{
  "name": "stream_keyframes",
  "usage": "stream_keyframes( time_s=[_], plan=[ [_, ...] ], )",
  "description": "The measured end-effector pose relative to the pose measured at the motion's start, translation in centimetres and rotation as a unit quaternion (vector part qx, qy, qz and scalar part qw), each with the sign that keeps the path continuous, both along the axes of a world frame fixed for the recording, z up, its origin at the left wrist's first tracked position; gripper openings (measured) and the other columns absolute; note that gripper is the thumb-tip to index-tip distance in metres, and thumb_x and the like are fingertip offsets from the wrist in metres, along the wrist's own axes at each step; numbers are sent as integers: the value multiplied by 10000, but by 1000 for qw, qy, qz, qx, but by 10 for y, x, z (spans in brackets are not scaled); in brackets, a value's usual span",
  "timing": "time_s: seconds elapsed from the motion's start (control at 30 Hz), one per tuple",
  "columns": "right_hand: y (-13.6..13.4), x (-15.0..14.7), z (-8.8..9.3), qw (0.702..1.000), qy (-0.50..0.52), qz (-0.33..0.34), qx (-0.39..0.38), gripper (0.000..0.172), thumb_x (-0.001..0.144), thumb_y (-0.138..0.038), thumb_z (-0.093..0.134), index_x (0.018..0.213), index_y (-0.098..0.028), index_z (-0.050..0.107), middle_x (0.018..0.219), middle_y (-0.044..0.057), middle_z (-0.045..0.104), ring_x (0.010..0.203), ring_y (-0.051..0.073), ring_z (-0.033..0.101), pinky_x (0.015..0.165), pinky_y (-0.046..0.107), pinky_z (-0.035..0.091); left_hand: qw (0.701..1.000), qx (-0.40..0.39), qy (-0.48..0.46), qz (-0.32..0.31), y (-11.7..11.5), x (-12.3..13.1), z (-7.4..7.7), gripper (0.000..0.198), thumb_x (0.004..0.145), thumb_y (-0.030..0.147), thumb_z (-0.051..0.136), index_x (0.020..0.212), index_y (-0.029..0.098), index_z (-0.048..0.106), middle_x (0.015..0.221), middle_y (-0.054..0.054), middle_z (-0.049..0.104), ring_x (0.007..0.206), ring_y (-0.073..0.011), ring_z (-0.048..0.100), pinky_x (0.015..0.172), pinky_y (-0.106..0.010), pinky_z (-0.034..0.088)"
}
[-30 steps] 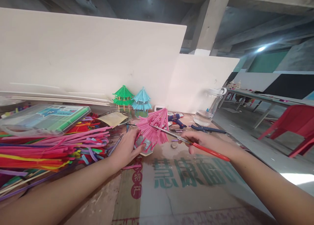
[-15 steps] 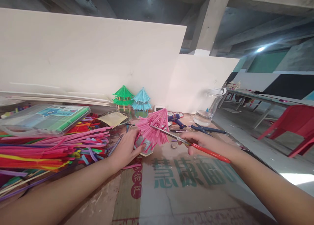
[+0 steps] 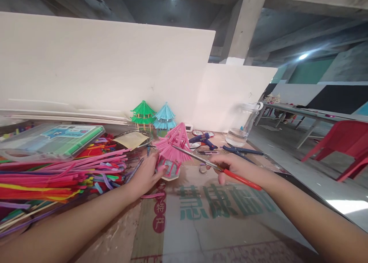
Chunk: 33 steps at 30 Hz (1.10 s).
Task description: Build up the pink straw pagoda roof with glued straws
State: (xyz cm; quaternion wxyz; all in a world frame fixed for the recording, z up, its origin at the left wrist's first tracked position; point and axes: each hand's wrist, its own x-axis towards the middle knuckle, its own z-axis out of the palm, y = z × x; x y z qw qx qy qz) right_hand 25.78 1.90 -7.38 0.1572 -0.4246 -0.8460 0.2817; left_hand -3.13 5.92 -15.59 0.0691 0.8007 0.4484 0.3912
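A pink pavilion model point(image 3: 174, 144) made of fuzzy pipe cleaners stands tilted over a small grey base point(image 3: 170, 172). My left hand point(image 3: 148, 173) grips it low on its left side, thumb against the base and posts; the other fingers are partly hidden. In my right hand point(image 3: 227, 165) is a pair of scissors point(image 3: 201, 159) with red handles, seen nearly edge-on. Their long metal blades reach left across the pink roof's fringe, and I cannot tell whether the blades are apart.
Pipe cleaners point(image 3: 37, 178) and a plastic case point(image 3: 51, 140) crowd the left. Behind are green point(image 3: 143, 111) and blue point(image 3: 165, 115) pavilions. A glue gun point(image 3: 205, 139), pliers point(image 3: 241, 151) and a water jug point(image 3: 241, 127) lie or stand at back right. A white board point(image 3: 100, 71) closes the back.
The pink pavilion has turned and tipped a little in my left hand, exposing more of its posts and base. The scissors have shifted slightly left with my right hand.
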Motion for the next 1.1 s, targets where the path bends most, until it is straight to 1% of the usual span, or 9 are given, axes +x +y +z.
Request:
stream_keyframes(
  time_s=[0.1,0.23,0.37,0.47,0.57,0.67,0.8,1.0,1.1],
  plan=[
    [-2,4,6,1000,3,-8,17,219,746,-318,582,892,-174,654,609,-28,545,600,140,499,543,244,361,999,-30,-14,1,7,-2,-4,188,847,341,463,859,180,560,850,-73,626,862,-242,575,848,-418,467],
    [8,19,6,993,26,-78,86,334,777,-483,534,907,-183,600,629,-21,512,568,147,471,521,251,352,999,-14,-36,-3,15,-5,-5,248,822,222,442,1005,158,597,1078,-118,651,1071,-265,569,969,-440,438],
    [22,23,-11,972,-86,-176,127,370,800,-541,523,910,-195,597,724,32,611,640,201,563,592,289,420,999,-5,-46,-16,16,-5,-2,347,753,111,410,1026,136,622,1090,-124,665,1086,-264,587,983,-425,451],
    [30,18,-31,956,-139,-213,143,361,811,-489,560,1003,-189,616,953,102,686,825,259,641,723,325,460,999,-11,-42,-25,14,-4,0,316,723,92,413,920,157,651,1018,-103,692,1039,-261,612,965,-405,470],
    [36,15,-48,946,-164,-231,157,338,823,-444,581,1043,-191,624,1093,122,684,950,287,651,766,328,463,998,-26,-39,-29,11,-3,1,300,722,95,418,896,171,650,981,-82,707,976,-246,632,923,-386,494],
    [39,16,-56,940,-183,-247,146,325,829,-417,592,1056,-186,624,1062,118,702,935,290,662,740,329,469,997,-46,-35,-41,9,-2,2,287,751,125,416,922,171,642,947,-66,710,930,-232,636,909,-378,497],
    [38,16,-54,939,-195,-240,147,311,823,-386,618,1066,-191,625,1094,112,691,964,274,658,772,317,468,996,-63,-33,-51,8,-1,2,289,776,143,395,944,166,629,978,-70,702,972,-227,623,942,-378,470],
    [34,11,-50,938,-223,-223,141,383,850,-378,598,1153,-145,609,1150,164,669,1022,311,644,798,347,479,995,-73,-24,-57,5,2,0,341,670,112,498,990,160,607,935,-45,691,974,-232,608,917,-378,480],
    [32,8,-49,938,-231,-216,141,443,867,-385,571,1218,-116,592,1218,192,635,1068,331,626,841,370,478,996,-66,-19,-57,4,1,-1,295,718,182,521,1003,156,590,994,-64,674,939,-232,603,899,-395,483]
  ],
)
